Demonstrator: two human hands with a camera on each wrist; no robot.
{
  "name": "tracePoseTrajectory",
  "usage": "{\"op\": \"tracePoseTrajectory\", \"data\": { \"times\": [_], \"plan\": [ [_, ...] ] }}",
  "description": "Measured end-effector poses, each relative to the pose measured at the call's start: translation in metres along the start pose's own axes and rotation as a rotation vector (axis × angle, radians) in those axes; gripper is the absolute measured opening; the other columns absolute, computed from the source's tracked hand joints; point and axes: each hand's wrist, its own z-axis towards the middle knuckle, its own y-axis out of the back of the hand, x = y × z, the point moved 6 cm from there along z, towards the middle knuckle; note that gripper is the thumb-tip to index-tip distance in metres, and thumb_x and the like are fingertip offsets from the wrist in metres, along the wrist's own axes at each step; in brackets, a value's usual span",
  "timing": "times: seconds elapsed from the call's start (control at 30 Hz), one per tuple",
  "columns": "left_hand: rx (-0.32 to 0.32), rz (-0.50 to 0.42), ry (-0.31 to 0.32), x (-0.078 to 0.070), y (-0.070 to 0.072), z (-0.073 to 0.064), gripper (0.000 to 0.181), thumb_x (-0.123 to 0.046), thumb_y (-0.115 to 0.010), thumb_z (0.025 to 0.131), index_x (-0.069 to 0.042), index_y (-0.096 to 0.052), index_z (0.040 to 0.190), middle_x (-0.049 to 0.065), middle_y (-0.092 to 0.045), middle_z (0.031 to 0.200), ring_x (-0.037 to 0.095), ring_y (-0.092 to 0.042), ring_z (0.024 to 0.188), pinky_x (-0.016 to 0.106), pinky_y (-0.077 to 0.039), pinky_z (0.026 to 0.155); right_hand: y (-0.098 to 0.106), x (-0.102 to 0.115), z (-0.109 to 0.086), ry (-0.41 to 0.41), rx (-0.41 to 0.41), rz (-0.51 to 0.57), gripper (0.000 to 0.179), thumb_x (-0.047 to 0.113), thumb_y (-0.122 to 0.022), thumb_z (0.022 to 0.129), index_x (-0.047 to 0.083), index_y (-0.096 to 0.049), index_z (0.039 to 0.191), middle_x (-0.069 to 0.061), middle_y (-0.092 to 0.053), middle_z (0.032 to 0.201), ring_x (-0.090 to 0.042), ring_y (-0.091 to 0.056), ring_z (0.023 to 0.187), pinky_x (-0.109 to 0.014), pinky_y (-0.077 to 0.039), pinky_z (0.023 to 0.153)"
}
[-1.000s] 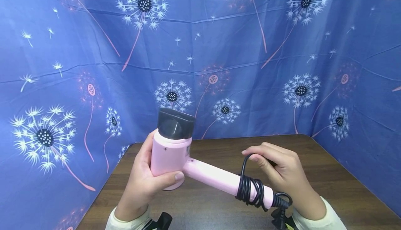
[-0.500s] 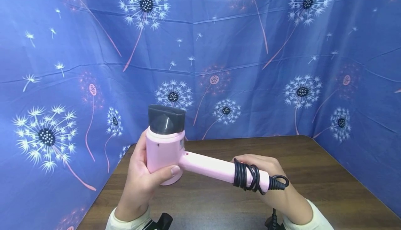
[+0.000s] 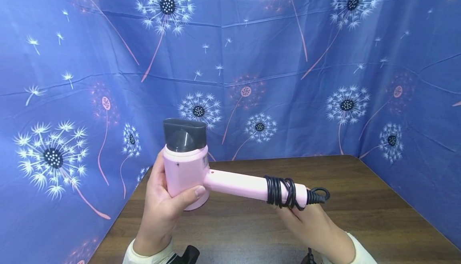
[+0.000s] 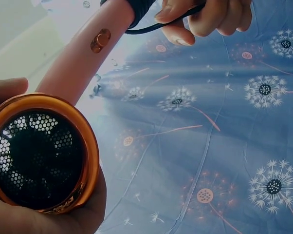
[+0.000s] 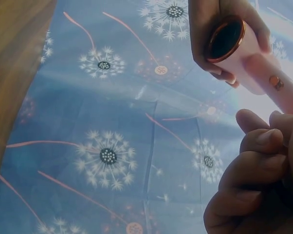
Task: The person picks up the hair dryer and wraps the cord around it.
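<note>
A pink hair dryer with a black nozzle is held above the table, nozzle upward. My left hand grips its barrel, thumb across the front. Black cord is wound several times round the end of the handle, which points right. Under that end is my right hand, its fingers partly hidden behind the handle. The left wrist view shows the right hand pinching a taut stretch of cord beside the handle. The copper-rimmed intake grille faces that camera, and a copper switch sits on the handle.
A brown wooden table lies below both hands. Blue cloth printed with dandelions hangs behind it and along both sides. A black piece shows by the left sleeve.
The right hand has carried the cord from above the handle round behind and under it, adding to the winding. The hair dryer has shifted left and slightly up in the left hand.
</note>
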Motion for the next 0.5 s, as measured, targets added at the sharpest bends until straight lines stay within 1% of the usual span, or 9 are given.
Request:
{"op": "tracePoseTrajectory", "data": {
  "times": [0.03, 0.13, 0.2, 0.27, 0.37, 0.5],
  "plan": [
    [-0.007, -0.001, -0.002, 0.0, 0.0, 0.0, 0.094, 0.019, -0.075, 0.072, -0.006, -0.038, 0.155, 0.02, -0.062, 0.129, 0.031, -0.067, 0.106, 0.038, -0.06, 0.086, -0.001, 0.001, 0.0, 0.005, 0.002, -0.015, 0.038, -0.01, -0.073, 0.085, 0.018, -0.069, 0.11, 0.015, -0.049, 0.072, 0.007, -0.041, 0.065, -0.008, -0.041, 0.058],
    [-0.024, 0.008, -0.015, -0.001, 0.001, 0.0, 0.093, 0.018, -0.075, 0.073, -0.007, -0.039, 0.155, 0.021, -0.061, 0.13, 0.031, -0.066, 0.106, 0.038, -0.06, 0.086, -0.002, 0.005, 0.001, 0.015, -0.009, -0.052, 0.036, -0.002, -0.073, 0.089, 0.021, -0.07, 0.117, 0.016, -0.06, 0.085, 0.006, -0.048, 0.073, -0.009, -0.043, 0.065],
    [-0.032, 0.014, -0.026, -0.002, 0.001, 0.001, 0.093, 0.018, -0.075, 0.073, -0.007, -0.039, 0.155, 0.022, -0.06, 0.131, 0.032, -0.066, 0.106, 0.038, -0.06, 0.085, -0.003, 0.008, 0.003, 0.047, -0.027, -0.066, 0.035, 0.0, -0.072, 0.091, 0.022, -0.072, 0.118, 0.014, -0.068, 0.096, 0.003, -0.057, 0.081, -0.011, -0.047, 0.072],
    [-0.041, 0.011, -0.033, -0.002, 0.001, 0.001, 0.093, 0.019, -0.075, 0.073, -0.007, -0.039, 0.155, 0.023, -0.06, 0.131, 0.033, -0.066, 0.106, 0.039, -0.06, 0.086, -0.003, 0.011, 0.004, 0.076, -0.035, -0.07, 0.034, -0.001, -0.071, 0.092, 0.022, -0.073, 0.117, 0.011, -0.072, 0.107, -0.001, -0.063, 0.09, -0.013, -0.05, 0.079],
    [-0.057, 0.002, -0.03, -0.001, 0.001, 0.002, 0.094, 0.02, -0.075, 0.073, -0.008, -0.04, 0.155, 0.023, -0.06, 0.131, 0.032, -0.066, 0.107, 0.039, -0.06, 0.087, -0.004, 0.014, 0.005, 0.081, -0.025, -0.059, 0.031, -0.002, -0.07, 0.093, 0.02, -0.074, 0.115, 0.01, -0.073, 0.109, -0.003, -0.067, 0.096, -0.013, -0.051, 0.084],
    [-0.078, -0.005, -0.015, 0.0, 0.002, 0.002, 0.094, 0.02, -0.075, 0.072, -0.01, -0.041, 0.155, 0.023, -0.059, 0.131, 0.032, -0.065, 0.108, 0.039, -0.06, 0.087, -0.004, 0.018, 0.004, 0.072, 0.002, -0.057, 0.029, -0.003, -0.07, 0.092, 0.018, -0.074, 0.111, 0.011, -0.072, 0.106, -0.001, -0.066, 0.093, -0.011, -0.052, 0.082]
  ]
}}
